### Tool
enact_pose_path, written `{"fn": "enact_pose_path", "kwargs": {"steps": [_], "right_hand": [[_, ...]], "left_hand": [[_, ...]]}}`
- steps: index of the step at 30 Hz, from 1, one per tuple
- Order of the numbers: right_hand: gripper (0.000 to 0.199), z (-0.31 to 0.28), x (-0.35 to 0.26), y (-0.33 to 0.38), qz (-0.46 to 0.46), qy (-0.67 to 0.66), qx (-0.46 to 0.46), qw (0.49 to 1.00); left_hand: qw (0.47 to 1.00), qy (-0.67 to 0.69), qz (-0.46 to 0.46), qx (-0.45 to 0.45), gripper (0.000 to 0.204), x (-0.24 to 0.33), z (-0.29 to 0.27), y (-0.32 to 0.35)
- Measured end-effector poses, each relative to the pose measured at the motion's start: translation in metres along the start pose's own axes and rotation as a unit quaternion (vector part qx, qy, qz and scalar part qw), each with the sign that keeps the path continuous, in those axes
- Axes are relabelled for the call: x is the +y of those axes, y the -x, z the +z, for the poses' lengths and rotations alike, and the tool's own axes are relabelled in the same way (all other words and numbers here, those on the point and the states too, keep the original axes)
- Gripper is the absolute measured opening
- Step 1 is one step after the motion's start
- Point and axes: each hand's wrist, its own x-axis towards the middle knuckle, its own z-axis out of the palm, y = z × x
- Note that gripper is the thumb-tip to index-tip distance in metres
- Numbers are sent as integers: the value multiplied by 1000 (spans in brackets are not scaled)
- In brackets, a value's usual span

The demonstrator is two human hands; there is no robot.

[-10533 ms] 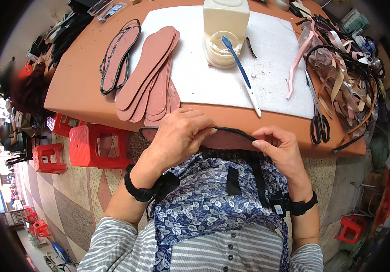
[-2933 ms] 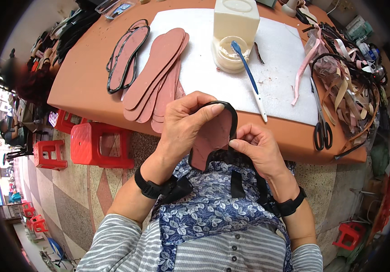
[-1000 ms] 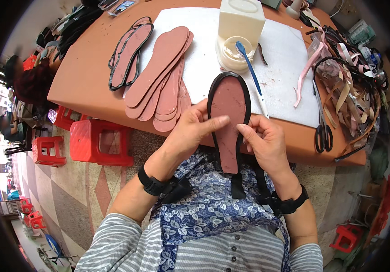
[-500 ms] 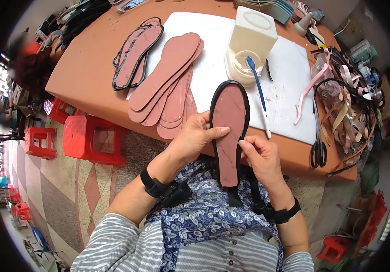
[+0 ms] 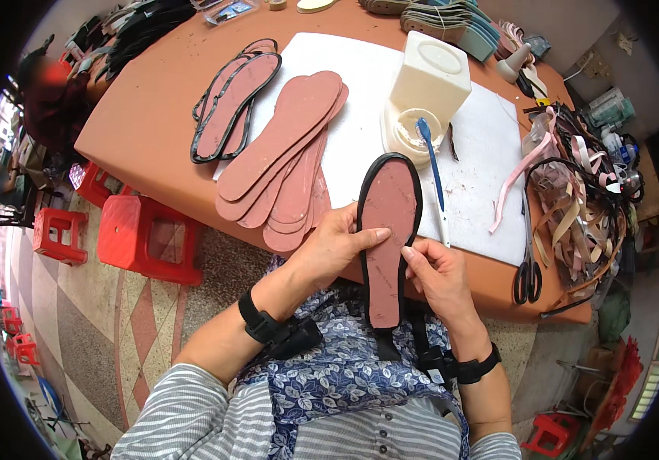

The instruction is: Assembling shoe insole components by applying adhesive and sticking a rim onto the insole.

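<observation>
A reddish-brown insole (image 5: 387, 222) with black edging stands over the table's near edge, toe end away from me. My left hand (image 5: 338, 244) grips its left side, thumb flat on the face and fingers behind. On the opposite side, my right hand (image 5: 438, 274) pinches the black edging strip (image 5: 402, 264) between thumb and fingers. A loose black tail (image 5: 387, 345) of the strip hangs below the heel. Left of my hands lies a fanned stack of unedged insoles (image 5: 279, 149), and beyond it a few black-edged insoles (image 5: 237, 103).
A white board (image 5: 490, 153) covers part of the brown table (image 5: 141, 115). On it stand a cream container with a cup (image 5: 429, 84) and a blue-and-white brush (image 5: 431, 157). Scissors (image 5: 527, 280) and a tangle of strips (image 5: 575, 199) lie right. Red stools (image 5: 145, 238) stand left; a person sits far left.
The view has shifted slightly, so the table things sit a little lower. My right thumb and fingers remain pinched at the insole's right edge, and my left hand keeps its grip.
</observation>
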Motion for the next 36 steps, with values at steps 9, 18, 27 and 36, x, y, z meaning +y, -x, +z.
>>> {"fn": "enact_pose_path", "kwargs": {"steps": [9,18,27,36], "right_hand": [[29,-7,7,-6,7,-18,-38,999],[25,-2,0,-3,11,-21,-36,999],[26,-39,5,-1,-93,152,-2,984],[23,-48,9,-2,-133,202,-71,968]], "left_hand": [[1000,-8,-13,-13,29,0,-1,-1],[999,-30,-18,-16,33,2,3,-1],[987,-134,69,59,49,20,0,-1],[961,-245,125,31,31,18,10,-15]]}}
